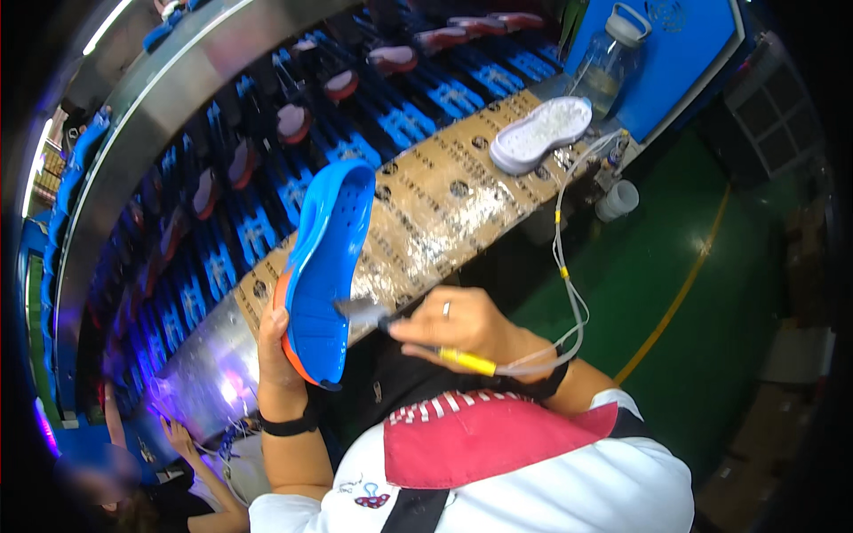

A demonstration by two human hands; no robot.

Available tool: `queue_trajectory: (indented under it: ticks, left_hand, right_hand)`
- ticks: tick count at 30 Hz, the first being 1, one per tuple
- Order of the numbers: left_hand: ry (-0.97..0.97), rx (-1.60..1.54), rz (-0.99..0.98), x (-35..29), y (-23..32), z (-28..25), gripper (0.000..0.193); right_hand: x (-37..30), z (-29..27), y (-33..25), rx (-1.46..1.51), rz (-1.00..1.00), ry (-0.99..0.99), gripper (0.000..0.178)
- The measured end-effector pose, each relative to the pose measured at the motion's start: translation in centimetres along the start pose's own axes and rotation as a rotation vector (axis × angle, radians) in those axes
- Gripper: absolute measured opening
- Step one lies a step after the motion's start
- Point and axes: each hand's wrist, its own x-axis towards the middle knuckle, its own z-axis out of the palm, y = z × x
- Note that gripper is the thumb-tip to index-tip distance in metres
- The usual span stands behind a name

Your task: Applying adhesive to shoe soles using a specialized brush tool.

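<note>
In my left hand [274, 346], a blue shoe shell [329, 258] with an orange outer edge at its lower end is gripped by that side. It stands tilted, its hollow inside facing right, with small holes near the top end. My right hand [466, 324] is closed round a brush [362, 310]; its flat bristle end reaches to the inner wall of the shell. Whether the bristles touch is hard to tell. A clear tube [533, 362] with yellow bands runs from near the brush handle past my right wrist.
Brown printed paper under shiny film covers the bench [435, 213]. A white shoe sole [542, 133] lies on it, near a clear jug [609, 62]. Beyond runs a rack of blue clamps [409, 124] holding shoe parts. A white cup [617, 201] hangs by the bench end. Another person's hand [180, 439] is lower left.
</note>
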Motion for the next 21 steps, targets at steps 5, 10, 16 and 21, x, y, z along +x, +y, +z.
queue_trajectory:
  ticks: [5,10,16,21]
  left_hand:
    - [0.001,-0.049,0.125,2.4,1.1,-0.5,0.075]
    - [0.090,-0.003,0.457,5.3,7.3,3.6,0.066]
    - [0.106,0.313,0.781,16.2,17.8,7.6,0.048]
    - [0.165,-0.486,0.366,26.5,23.3,1.3,0.058]
  right_hand:
    - [-1.2,-2.4,0.5,0.076,0.083,-0.075,0.025]
    - [-2.1,-6.3,0.5,-0.029,0.218,0.042,0.024]
    - [-3.6,-8.6,0.7,-0.079,0.286,0.155,0.027]
    - [-3.9,-8.7,0.9,-0.069,0.346,0.139,0.027]
